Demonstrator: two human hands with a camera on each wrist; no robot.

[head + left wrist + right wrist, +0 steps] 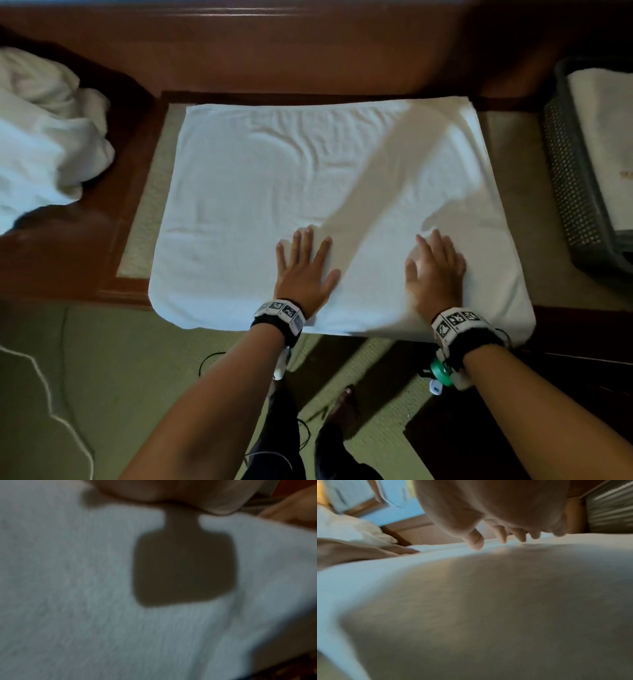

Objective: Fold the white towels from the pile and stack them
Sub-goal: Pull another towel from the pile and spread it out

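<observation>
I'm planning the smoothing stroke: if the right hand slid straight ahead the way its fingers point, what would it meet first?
Only more of the white towel that the right hand lies flat on. Past the towel's far edge comes the wooden backboard, judging by the head view. The basket stays off to the side.

White towel (260,192) spread flat: soft matt terry cloth, lightly creased; nap looks fuzzy in the left wrist view (68,601). Towel pile (44,137): same matt cloth, rumpled. Table (291,58): reddish-brown wood, glossy finish, with a woven matt inset panel (147,205). Basket (565,171): dark grey perforated plastic, dull.
</observation>
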